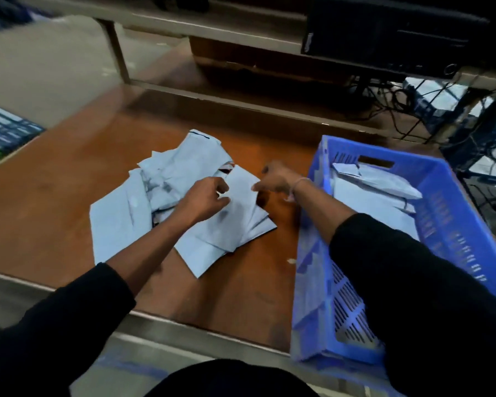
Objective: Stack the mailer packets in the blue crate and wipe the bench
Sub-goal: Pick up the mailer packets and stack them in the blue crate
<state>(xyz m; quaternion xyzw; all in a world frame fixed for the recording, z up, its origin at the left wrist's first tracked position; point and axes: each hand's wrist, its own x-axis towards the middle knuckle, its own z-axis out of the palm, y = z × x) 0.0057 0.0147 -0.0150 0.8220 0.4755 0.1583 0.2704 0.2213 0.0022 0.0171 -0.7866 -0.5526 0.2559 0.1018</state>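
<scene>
- A loose heap of pale mailer packets (166, 196) lies on the brown bench (69, 179), spread out and overlapping, not squared up at all.
- The blue crate (447, 202) stands at the right end of the bench, just beside the heap, and a few packets in the crate (375, 190) already lie in its far half, roughly flat with one tilted on top.
- The near half of the crate, as far as the sleeve lets me see, shows bare slotted floor, so there is plenty of room left.
- The left hand (204, 199) sits on the right side of the heap, fingers curled and pinched on the edge of the top packet (241, 196).
- The right hand (275, 179) reaches in from over the crate wall to the same packet's right edge; its fingers are bent toward the paper, but the blur keeps me from telling whether they have closed on it.
- By my reckoning the stacking is under way but well short of halfway: far more packets lie on the bench than in the crate.
- The wiping looks not yet begun. I see no cloth anywhere, and the bench under the heap cannot be reached until the packets are gone.
- A small pale scrap (291, 261) lies on the bench near the crate's left wall, something the wipe should take care of.
</scene>
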